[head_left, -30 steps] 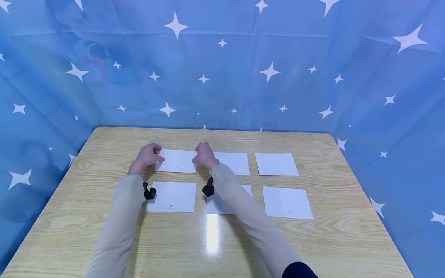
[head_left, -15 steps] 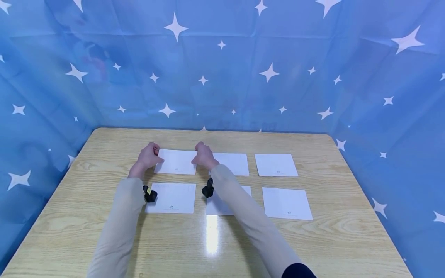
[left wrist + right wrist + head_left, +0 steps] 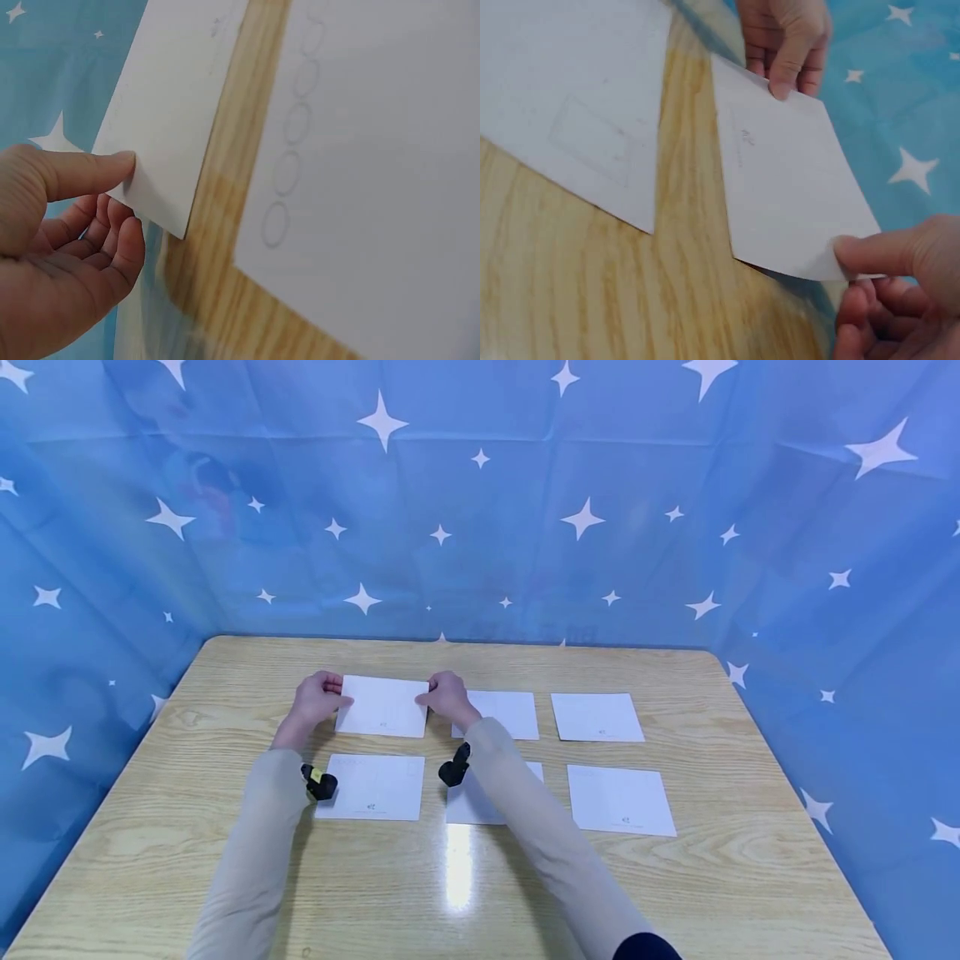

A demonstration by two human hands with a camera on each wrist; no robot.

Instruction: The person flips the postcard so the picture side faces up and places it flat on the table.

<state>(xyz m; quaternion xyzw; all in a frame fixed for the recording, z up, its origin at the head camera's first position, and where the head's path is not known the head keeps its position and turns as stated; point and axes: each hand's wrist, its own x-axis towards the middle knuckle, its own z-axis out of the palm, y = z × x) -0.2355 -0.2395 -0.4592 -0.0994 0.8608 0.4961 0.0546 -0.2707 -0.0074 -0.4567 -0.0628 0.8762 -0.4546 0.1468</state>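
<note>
A white postcard, blank but for a small mark near its front edge, is lifted and tilted at the back left. My left hand pinches its left edge; in the left wrist view the thumb lies on top with the fingers curled beneath. My right hand holds the right edge, and in the right wrist view its thumb presses the face near a slightly bent corner. Just in front lies another postcard, with faint ovals in the left wrist view.
More white postcards lie in two rows on the wooden table: a back middle one, a back right one, a front right one and a front middle one partly under my right sleeve. A blue starry cloth hangs behind.
Both hands have raised the back left postcard, so that its far edge now stands higher and it tilts up. The other postcards have not moved.
</note>
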